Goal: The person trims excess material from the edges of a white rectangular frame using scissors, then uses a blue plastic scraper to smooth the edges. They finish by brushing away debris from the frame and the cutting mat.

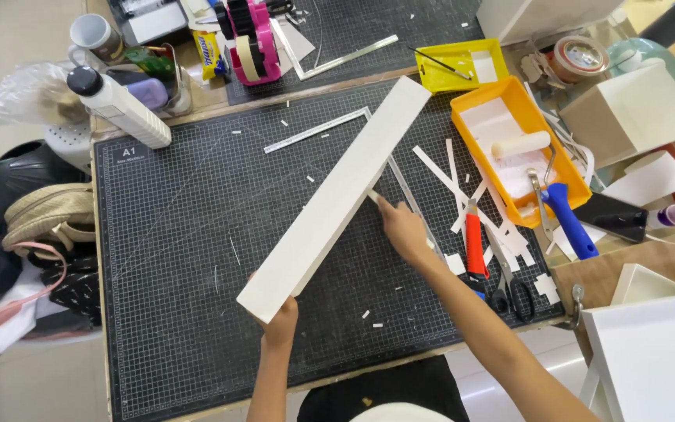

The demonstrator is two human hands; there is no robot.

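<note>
A long white foam-board box lies diagonally over the dark gridded cutting mat, running from near me up toward the far right. My left hand grips its near end from underneath. My right hand presses fingertips against the right side of the box at mid-length. A metal L-shaped ruler lies partly under the box.
An orange-handled utility knife, black scissors and white paper strips lie right of my right hand. An orange tray holds a blue-handled roller. A white bottle, mug, pink tape dispenser and yellow tray stand behind.
</note>
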